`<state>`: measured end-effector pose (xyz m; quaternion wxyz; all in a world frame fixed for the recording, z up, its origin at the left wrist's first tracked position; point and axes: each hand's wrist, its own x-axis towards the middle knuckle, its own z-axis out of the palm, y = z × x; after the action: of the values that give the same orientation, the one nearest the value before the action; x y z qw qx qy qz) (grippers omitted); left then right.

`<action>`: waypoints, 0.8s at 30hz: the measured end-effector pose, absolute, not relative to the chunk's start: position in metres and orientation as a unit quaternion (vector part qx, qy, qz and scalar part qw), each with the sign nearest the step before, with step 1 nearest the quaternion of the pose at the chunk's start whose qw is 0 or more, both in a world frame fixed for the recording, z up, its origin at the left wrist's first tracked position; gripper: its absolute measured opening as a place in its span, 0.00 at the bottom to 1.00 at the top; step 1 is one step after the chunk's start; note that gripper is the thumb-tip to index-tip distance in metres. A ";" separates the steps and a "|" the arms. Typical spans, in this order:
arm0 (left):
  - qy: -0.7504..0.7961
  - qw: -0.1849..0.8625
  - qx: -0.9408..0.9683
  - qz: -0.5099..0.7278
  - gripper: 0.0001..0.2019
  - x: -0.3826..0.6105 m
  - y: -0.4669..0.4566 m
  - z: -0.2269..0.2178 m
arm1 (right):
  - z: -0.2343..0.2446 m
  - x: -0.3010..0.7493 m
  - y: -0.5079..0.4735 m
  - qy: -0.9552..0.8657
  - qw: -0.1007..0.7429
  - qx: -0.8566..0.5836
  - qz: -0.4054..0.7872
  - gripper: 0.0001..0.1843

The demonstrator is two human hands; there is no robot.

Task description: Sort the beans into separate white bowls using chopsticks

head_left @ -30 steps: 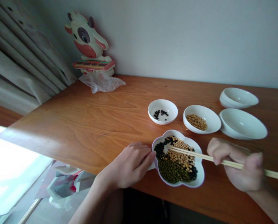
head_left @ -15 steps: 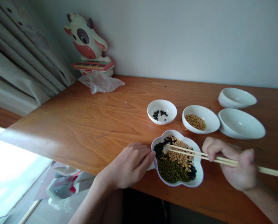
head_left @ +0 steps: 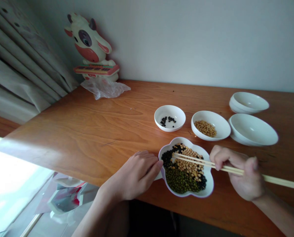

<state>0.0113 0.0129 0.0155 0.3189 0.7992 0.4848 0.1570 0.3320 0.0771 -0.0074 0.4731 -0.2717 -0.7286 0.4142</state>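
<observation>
A white flower-shaped dish [head_left: 209, 179] sits near the table's front edge, holding soybeans [head_left: 189, 163], mung beans [head_left: 180, 181] and black beans [head_left: 167, 158] in separate patches. My left hand [head_left: 134, 176] lies against the dish's left side, fingers together at its rim and small white tab. My right hand [head_left: 238, 173] grips wooden chopsticks [head_left: 198, 161], whose slightly parted tips hover over the soybeans near the black beans. Nothing shows between the tips. A small white bowl [head_left: 178, 113] holds a few black beans, and a white bowl [head_left: 217, 120] holds soybeans.
Two more white bowls, a stacked pair [head_left: 249, 102] and a wider one [head_left: 253, 130], stand at the right of the wooden table [head_left: 87, 131]. A cow-shaped toy [head_left: 87, 42] and a plastic bag [head_left: 104, 89] sit at the back left, beside a curtain [head_left: 21, 56].
My right hand has moved left toward the dish. The chopstick tips have parted and now reach further left over the beans. The left hand stays at the dish.
</observation>
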 end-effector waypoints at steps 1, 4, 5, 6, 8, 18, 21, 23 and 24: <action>0.486 0.320 0.797 0.159 0.23 0.011 0.013 0.015 | -0.008 0.332 0.077 -0.727 0.475 -0.273 0.414 0.42; 0.490 0.325 0.793 0.161 0.23 0.011 0.013 0.015 | -0.010 0.333 0.077 -0.721 0.481 -0.278 0.414 0.42; 0.490 0.327 0.792 0.161 0.23 0.011 0.012 0.015 | -0.011 0.333 0.077 -0.720 0.483 -0.278 0.413 0.42; 0.490 0.327 0.792 0.162 0.23 0.011 0.012 0.015 | -0.011 0.334 0.077 -0.719 0.485 -0.279 0.413 0.42; 0.490 0.326 0.792 0.164 0.23 0.011 0.012 0.015 | -0.011 0.335 0.077 -0.717 0.487 -0.280 0.412 0.42; 0.495 0.323 0.790 0.162 0.24 0.011 0.012 0.014 | -0.007 0.334 0.077 -0.728 0.466 -0.274 0.422 0.44; 0.494 0.317 0.793 0.163 0.24 0.010 0.012 0.013 | -0.008 0.332 0.077 -0.724 0.470 -0.275 0.424 0.43; 0.492 0.315 0.796 0.161 0.23 0.010 0.012 0.012 | -0.009 0.332 0.077 -0.721 0.471 -0.280 0.424 0.44; 0.493 0.314 0.795 0.162 0.23 0.010 0.012 0.012 | -0.010 0.332 0.077 -0.720 0.471 -0.283 0.424 0.44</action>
<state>0.0096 0.0120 0.0120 0.3142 0.7953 0.4926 0.1616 0.3319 0.0767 -0.0097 0.4712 -0.2829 -0.7196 0.4243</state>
